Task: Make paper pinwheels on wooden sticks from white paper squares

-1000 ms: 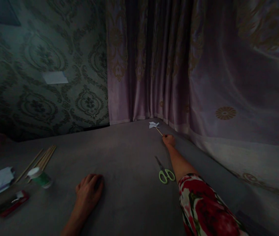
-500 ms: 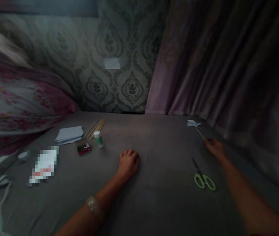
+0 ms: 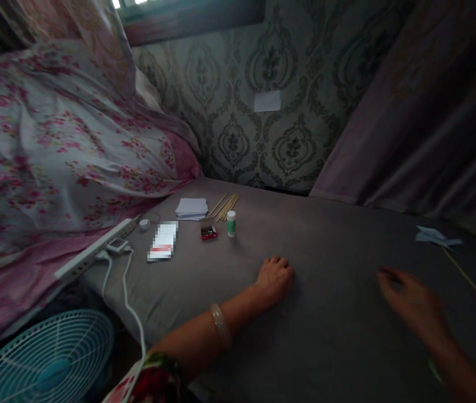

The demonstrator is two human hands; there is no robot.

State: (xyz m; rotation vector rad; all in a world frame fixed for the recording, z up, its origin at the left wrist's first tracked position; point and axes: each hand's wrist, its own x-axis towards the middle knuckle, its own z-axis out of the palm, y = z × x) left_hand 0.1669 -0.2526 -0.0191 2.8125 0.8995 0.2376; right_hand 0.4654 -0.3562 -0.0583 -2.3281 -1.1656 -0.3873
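My left hand (image 3: 275, 278) rests knuckles-up on the grey sheet, its fingers curled in and nothing seen in them. Over the sheet at the right is my right hand (image 3: 410, 299), bare, a gap between its thumb and curved fingers. Beyond it, at the far right, lies a folded-paper pinwheel (image 3: 437, 237) on a thin wooden stick (image 3: 462, 271), apart from the hand. A sliver of the green-handled scissors (image 3: 434, 370) shows beside my right forearm, which covers the rest. Left of my left hand stand a white-and-green bottle (image 3: 232, 225) and an open red box of small pins (image 3: 209, 230).
Behind them lie wooden sticks (image 3: 228, 207) and a paper stack (image 3: 191, 207). Farther left are a blurred-out white packet (image 3: 164, 240), a small white cap (image 3: 144, 225) and a power strip (image 3: 97, 249) with cables. A blue fan (image 3: 53, 358) stands at lower left.
The pinwheel's stick has left my right hand and lies on the sheet. That hand has drawn back toward me, covering most of the scissors. The view has swung left, bringing in the fan.
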